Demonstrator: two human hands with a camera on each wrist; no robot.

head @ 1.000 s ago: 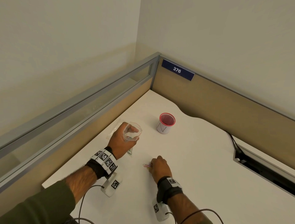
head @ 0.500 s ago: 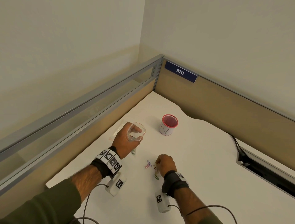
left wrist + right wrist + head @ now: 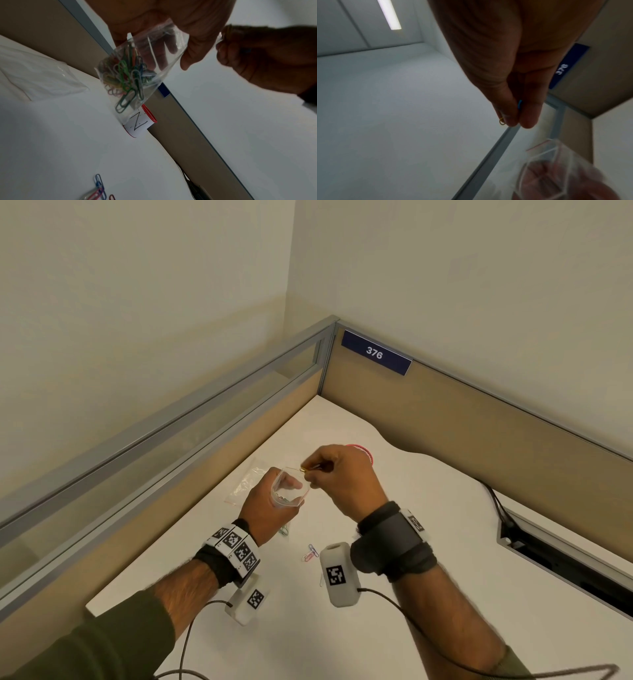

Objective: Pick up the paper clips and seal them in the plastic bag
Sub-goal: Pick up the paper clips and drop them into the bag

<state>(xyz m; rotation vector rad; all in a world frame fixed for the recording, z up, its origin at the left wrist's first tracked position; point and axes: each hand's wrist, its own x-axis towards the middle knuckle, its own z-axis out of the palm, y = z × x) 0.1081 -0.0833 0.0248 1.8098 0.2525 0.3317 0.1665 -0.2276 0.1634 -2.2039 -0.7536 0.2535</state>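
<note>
— Above the white desk point(image 3: 394, 542), what grips the bag?
— Your left hand point(image 3: 270, 508) curls round the crinkly clear plastic bag point(image 3: 137, 75), its mouth open. Your right hand point(image 3: 342, 477), at its two o'clock, pinches thin wire paper clips point(image 3: 303, 470).
— And the rest?
— Loose clips point(image 3: 311, 553) lie flat at six o'clock.

The red-rimmed white paper cup point(image 3: 366, 453) sat mostly hidden behind the right hand point(image 3: 342, 481), only a sliver of rim showing in the head view. How many coloured wire paper clips point(image 3: 519, 104) that hand pinched could not be told; just a yellow loop and a blue edge poked out. Below the left hand point(image 3: 270, 508), the loose clips on the white desk point(image 3: 98, 189) ran off the left wrist picture's bottom edge.
</note>
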